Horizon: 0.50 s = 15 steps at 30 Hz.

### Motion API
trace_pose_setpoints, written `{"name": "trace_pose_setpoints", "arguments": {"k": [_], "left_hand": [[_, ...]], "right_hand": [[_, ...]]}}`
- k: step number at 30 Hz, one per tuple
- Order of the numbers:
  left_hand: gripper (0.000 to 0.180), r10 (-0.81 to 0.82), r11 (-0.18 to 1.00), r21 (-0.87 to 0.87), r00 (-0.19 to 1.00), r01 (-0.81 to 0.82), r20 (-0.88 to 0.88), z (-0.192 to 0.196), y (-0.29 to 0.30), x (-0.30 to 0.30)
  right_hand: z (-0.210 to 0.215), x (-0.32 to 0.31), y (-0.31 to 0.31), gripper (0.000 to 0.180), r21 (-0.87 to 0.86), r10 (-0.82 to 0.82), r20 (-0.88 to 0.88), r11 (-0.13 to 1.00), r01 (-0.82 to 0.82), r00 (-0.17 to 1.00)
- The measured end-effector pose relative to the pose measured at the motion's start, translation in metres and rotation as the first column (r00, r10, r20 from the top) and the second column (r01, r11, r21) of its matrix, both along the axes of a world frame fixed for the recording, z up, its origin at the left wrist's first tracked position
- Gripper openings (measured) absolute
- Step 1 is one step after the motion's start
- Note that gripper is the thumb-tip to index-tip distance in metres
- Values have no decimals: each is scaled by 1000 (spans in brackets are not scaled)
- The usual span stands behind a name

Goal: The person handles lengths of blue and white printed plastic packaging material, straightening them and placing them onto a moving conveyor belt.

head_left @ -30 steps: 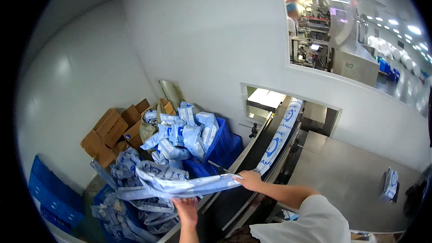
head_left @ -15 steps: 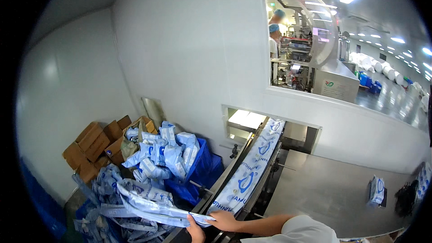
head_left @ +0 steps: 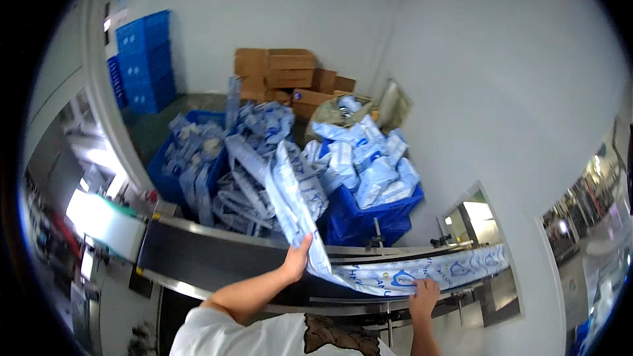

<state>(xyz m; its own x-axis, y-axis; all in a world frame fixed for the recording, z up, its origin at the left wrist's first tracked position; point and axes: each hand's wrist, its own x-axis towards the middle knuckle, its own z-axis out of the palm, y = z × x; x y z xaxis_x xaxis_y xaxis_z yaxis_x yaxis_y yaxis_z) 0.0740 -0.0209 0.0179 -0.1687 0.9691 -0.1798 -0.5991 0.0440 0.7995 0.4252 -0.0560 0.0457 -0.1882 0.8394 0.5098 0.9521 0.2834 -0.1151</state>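
Note:
A long strip of white and blue printed packaging film (head_left: pixel 422 275) runs from the wall opening along the conveyor. At its left part the strip bends upward and folds over toward the heap behind. My left hand (head_left: pixel 298 260) is closed around this folded, raised part, above the dark conveyor belt (head_left: pixel 211 250). Farther right, my right hand (head_left: pixel 425 296) has its fingers curled over the near edge of the strip, where it lies flat. The undersides of the right fingers are hidden.
Behind the conveyor lie a heap of crumpled film (head_left: pixel 247 191), a blue bin (head_left: pixel 376 217) of filled packs and another blue bin (head_left: pixel 165 175) of scraps. Cardboard boxes (head_left: pixel 283 69) and stacked blue crates (head_left: pixel 146 59) stand farther back. A metal guide rail (head_left: pixel 264 240) borders the belt.
My view has swung left, bringing the conveyor crosswise. My hands, close together before, are now apart: the left holds the raised film, the right has moved along the strip toward the wall opening.

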Motion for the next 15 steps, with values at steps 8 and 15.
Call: {"name": "trace_pose_setpoints", "arguments": {"k": [8,15], "left_hand": [[66,143,987,-88,985,-135,97,37,53,-51],[61,-17,997,76,969,-2,247,3,62,6]], "right_hand": [[-20,-53,34,17,-200,67,-40,977,-74,997],[7,-93,47,48,-442,-85,-157,897,7,984]]}}
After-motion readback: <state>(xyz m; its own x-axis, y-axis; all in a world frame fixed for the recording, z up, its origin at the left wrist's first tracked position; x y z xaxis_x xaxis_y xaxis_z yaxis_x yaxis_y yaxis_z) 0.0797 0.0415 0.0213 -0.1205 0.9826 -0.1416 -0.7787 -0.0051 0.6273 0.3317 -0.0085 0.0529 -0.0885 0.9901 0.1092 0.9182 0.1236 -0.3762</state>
